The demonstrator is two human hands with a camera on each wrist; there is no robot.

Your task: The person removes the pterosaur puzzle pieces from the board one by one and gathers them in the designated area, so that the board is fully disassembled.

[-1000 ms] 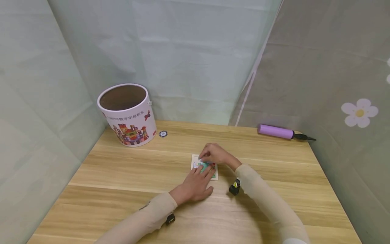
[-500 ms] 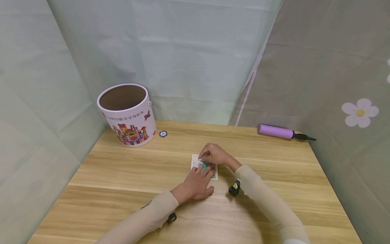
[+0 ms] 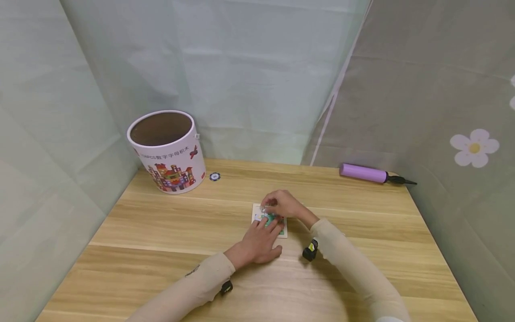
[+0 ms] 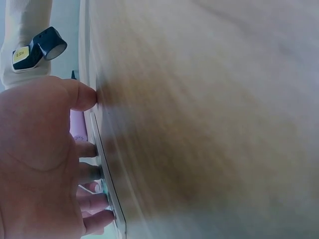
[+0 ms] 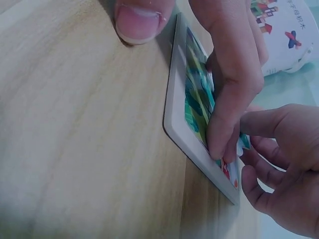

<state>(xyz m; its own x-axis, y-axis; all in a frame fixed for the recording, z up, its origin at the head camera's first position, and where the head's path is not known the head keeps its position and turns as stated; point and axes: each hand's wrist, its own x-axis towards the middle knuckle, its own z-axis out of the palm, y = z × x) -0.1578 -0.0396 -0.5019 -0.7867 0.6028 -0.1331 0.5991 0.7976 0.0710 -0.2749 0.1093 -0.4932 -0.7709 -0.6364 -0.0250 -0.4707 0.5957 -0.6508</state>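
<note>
1. Both hands meet over a small picture board lying flat near the middle of the worktop. The left hand comes in from seven o'clock, its fingers extended and resting on the board's green picture, its thumb out beside the near edge.
2. From the board's one o'clock side, the right hand pinches a small teal-and-white piece at the picture; whether the piece touches the board is hard to tell.
3. Black wrist cameras hang under both beige sleeves.
4. Toward ten o'clock from the board lies a dark-rimmed chip, and beyond it, just beside it, stands an upright printed bucket.
5. Toward two o'clock, a purple pump lies along the far edge, its black nozzle pointing to three.
6. Pale fabric hangs behind at twelve.
</note>
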